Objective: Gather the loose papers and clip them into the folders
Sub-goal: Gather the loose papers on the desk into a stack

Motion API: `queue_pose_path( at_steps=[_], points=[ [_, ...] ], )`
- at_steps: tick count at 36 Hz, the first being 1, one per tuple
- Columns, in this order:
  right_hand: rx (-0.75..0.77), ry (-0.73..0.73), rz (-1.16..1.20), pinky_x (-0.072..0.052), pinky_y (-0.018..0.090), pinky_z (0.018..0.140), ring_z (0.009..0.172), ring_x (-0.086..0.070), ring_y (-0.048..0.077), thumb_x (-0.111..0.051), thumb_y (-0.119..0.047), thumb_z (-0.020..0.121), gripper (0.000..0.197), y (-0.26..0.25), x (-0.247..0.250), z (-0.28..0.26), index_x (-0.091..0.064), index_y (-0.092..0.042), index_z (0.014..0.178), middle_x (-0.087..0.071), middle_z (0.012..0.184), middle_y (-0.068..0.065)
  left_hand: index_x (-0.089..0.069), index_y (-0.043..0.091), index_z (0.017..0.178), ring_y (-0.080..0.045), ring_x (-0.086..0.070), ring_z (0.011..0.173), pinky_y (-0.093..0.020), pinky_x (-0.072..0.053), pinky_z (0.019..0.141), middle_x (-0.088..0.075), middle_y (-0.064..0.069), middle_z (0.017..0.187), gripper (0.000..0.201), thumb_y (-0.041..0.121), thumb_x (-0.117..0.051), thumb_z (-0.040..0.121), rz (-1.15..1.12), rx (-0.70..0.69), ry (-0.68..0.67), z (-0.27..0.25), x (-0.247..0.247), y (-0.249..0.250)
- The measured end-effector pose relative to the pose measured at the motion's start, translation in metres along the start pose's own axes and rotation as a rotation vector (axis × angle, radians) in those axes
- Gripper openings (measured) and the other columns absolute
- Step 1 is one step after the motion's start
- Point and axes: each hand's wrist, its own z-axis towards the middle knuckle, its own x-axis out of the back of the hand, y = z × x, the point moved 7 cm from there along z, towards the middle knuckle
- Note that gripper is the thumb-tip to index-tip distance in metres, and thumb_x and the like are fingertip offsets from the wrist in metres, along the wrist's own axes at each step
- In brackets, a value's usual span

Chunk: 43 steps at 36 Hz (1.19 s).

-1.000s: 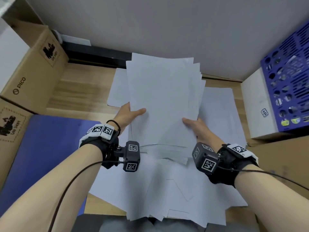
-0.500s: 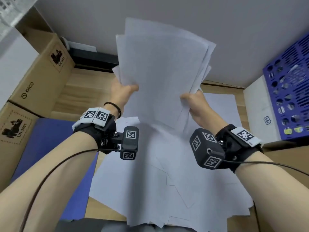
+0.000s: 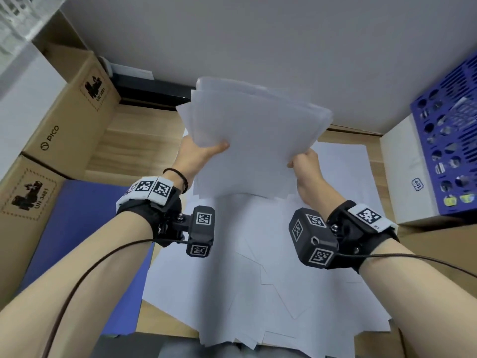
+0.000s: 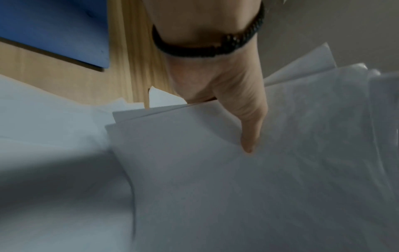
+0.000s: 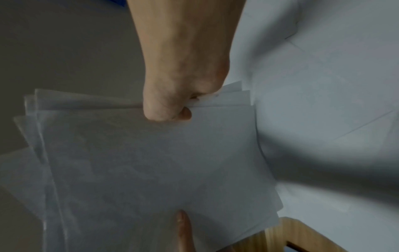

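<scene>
Fingers of the left hand [image 3: 200,153] and right hand [image 3: 305,164] hidden behind the lifted stack of papers [image 3: 254,140], only thumbs on show at its near face; far edges of that stack smeared by motion blur in both wrist views. Blue folder [image 3: 85,228] half covered by the left forearm and by the loose sheets [image 3: 258,293] on the desk, themselves cut off at the bottom edge. Contents of the blue perforated basket [image 3: 449,140] too small to tell, the basket cropped at right.
</scene>
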Motion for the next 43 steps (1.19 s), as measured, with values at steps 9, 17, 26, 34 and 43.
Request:
queue_pose_path(
  at_steps=[9,17,26,34,43],
  points=[
    [0.108,0.035,0.131,-0.035,0.016,0.057,0.07,-0.041,0.013,-0.033,0.01,0.076,0.033,-0.031,0.013,0.0,-0.05,-0.018,0.081,-0.05,0.08,-0.002,-0.061,0.009,0.098,-0.023,-0.062,0.09,-0.037,-0.05,0.083,-0.067,-0.007,0.094,0.041,-0.003,-0.058,0.059,-0.119,-0.066,-0.025,0.01,0.001,0.034],
    [0.058,-0.005,0.089,-0.039,0.02,0.067,0.078,-0.05,0.01,-0.036,0.012,0.073,0.035,-0.009,0.016,-0.006,-0.052,-0.017,0.085,-0.056,0.087,-0.004,-0.056,0.018,0.08,-0.012,-0.051,0.075,-0.021,-0.041,0.064,-0.057,0.003,0.08,0.03,-0.005,-0.055,0.06,0.063,0.014,-0.017,0.001,-0.005,0.0],
    [0.06,-0.058,0.048,-0.026,0.025,0.061,0.072,-0.035,0.017,-0.025,0.017,0.07,0.037,-0.011,0.004,-0.006,-0.043,-0.015,0.074,-0.043,0.075,0.001,-0.052,0.016,0.073,-0.015,-0.048,0.073,-0.025,-0.039,0.064,-0.055,0.0,0.078,0.03,0.0,-0.049,0.048,0.07,-0.002,0.018,0.003,-0.01,0.0],
    [0.098,-0.056,0.035,-0.031,0.02,0.055,0.063,-0.038,0.011,-0.028,0.017,0.073,0.039,-0.017,0.009,-0.003,-0.049,-0.016,0.073,-0.047,0.068,-0.006,-0.056,0.015,0.088,-0.015,-0.052,0.082,-0.026,-0.042,0.069,-0.059,0.001,0.083,0.044,-0.006,-0.045,0.051,-0.046,-0.014,-0.014,0.003,-0.002,0.001],
    [-0.011,-0.08,-0.037,-0.034,0.025,0.07,0.073,-0.042,0.011,-0.037,0.014,0.082,0.035,0.022,-0.001,-0.004,-0.053,-0.016,0.076,-0.05,0.077,-0.002,-0.057,0.022,0.097,-0.009,-0.045,0.076,-0.018,-0.037,0.067,-0.054,0.003,0.088,0.045,-0.011,-0.035,0.075,0.114,0.105,-0.027,-0.003,-0.006,-0.029]
  ],
)
